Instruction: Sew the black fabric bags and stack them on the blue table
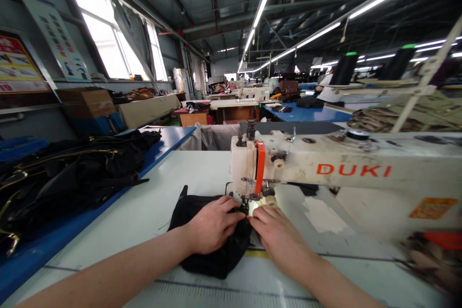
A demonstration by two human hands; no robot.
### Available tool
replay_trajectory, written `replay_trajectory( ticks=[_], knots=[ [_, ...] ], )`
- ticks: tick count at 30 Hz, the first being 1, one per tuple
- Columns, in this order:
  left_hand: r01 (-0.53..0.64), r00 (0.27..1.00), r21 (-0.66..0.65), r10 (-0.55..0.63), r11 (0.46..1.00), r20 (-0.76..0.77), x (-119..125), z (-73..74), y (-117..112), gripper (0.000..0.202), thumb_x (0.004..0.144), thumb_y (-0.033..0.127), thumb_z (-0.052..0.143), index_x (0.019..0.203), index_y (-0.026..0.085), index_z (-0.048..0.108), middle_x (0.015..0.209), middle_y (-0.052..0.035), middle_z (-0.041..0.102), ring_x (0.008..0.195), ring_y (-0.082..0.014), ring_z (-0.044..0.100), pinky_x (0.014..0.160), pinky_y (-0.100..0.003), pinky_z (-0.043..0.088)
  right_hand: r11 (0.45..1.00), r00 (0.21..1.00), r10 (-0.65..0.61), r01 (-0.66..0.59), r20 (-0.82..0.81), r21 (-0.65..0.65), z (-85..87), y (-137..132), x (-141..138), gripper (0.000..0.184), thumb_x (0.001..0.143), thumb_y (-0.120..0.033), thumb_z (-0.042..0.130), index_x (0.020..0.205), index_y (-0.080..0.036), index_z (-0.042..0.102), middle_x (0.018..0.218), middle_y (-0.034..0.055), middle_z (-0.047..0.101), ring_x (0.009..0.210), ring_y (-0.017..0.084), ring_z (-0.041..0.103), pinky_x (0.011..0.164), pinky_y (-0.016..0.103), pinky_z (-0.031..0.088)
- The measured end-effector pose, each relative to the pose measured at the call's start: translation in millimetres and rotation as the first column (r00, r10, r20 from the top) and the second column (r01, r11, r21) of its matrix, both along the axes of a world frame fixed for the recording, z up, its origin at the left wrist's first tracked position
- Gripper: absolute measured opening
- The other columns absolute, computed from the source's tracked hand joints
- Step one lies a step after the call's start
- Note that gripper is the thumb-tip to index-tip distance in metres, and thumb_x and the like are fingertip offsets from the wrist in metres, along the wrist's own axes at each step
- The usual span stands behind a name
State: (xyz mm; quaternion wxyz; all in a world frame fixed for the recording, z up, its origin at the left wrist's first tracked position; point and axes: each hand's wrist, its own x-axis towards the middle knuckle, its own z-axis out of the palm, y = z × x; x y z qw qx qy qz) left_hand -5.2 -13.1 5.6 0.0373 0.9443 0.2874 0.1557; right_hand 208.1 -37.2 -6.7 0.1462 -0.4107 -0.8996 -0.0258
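Note:
A black fabric piece [220, 262] lies under the needle end of a white sewing machine [353, 168] lettered DUKI. My left hand [216, 224] rests on it, its fingers bent together and gripping the cloth just left of the presser foot [247, 204]. On the other side, my right hand [276, 233] pinches the right edge of the same cloth, close to the needle area. The fingertips of both hands nearly meet in front of the foot. A small lamp glow lights the spot beside the needle. Exactly how the cloth sits under the foot is hidden by my fingers.
Black items with gold zips [86, 168] are heaped on a blue table [169, 135] at left. A pale patch [325, 214] marks the machine bed. Black thread cones [343, 70] stand at upper right. Folded khaki cloth [378, 110] lies behind the machine, and a ruler scale runs along the front.

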Motion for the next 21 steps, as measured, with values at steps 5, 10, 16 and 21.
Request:
replay_trajectory(
  ticks=[5, 10, 16, 21],
  knots=[
    [-0.006, 0.999, 0.017, 0.006, 1.0, 0.035, -1.0, -0.9, -0.3, 0.031, 0.089, 0.015, 0.046, 0.116, 0.016, 0.06, 0.121, -0.0108, 0.054, 0.116, -0.025, 0.046, 0.101, -0.04, 0.043, 1.0, 1.0, 0.011, -0.011, 0.026, 0.022, -0.6, 0.1, -1.2, 0.023, 0.084, -0.004, 0.052, 0.098, -0.018, 0.063, 0.095, 0.0046, 0.061, 0.095, 0.022, 0.05, 0.085, 0.036, 0.036],
    [-0.008, 0.999, 0.012, 0.007, 1.0, 0.051, -1.0, -0.2, -0.5, 0.03, 0.089, 0.016, 0.046, 0.115, 0.017, 0.061, 0.121, -0.0106, 0.054, 0.116, -0.0248, 0.047, 0.101, -0.04, 0.043, 0.999, 1.0, 0.008, -0.009, 0.024, 0.037, -0.5, 0.5, -1.7, 0.022, 0.083, -0.004, 0.052, 0.096, -0.018, 0.063, 0.095, 0.0044, 0.06, 0.095, 0.022, 0.049, 0.086, 0.036, 0.035],
    [-0.006, 0.998, 0.014, 0.005, 1.0, 0.059, 0.2, -1.5, -1.3, 0.032, 0.088, 0.016, 0.046, 0.117, 0.016, 0.06, 0.121, -0.011, 0.054, 0.117, -0.0253, 0.047, 0.102, -0.041, 0.042, 1.0, 0.999, -0.006, 0.005, -0.039, -0.014, -0.2, -0.4, -0.1, 0.023, 0.081, -0.002, 0.052, 0.094, -0.018, 0.063, 0.094, 0.0042, 0.06, 0.093, 0.022, 0.05, 0.088, 0.036, 0.036],
    [-0.011, 0.998, 0.013, 0.01, 1.0, 0.07, 0.9, -1.3, -2.3, 0.031, 0.089, 0.016, 0.045, 0.116, 0.016, 0.061, 0.122, -0.0112, 0.055, 0.117, -0.0256, 0.047, 0.102, -0.042, 0.042, 0.999, 0.997, -0.049, 0.048, -0.059, -0.022, 5.1, 0.4, 0.1, 0.02, 0.081, -0.004, 0.055, 0.091, -0.019, 0.062, 0.089, 0.0027, 0.059, 0.087, 0.02, 0.051, 0.08, 0.031, 0.04]
  ],
)
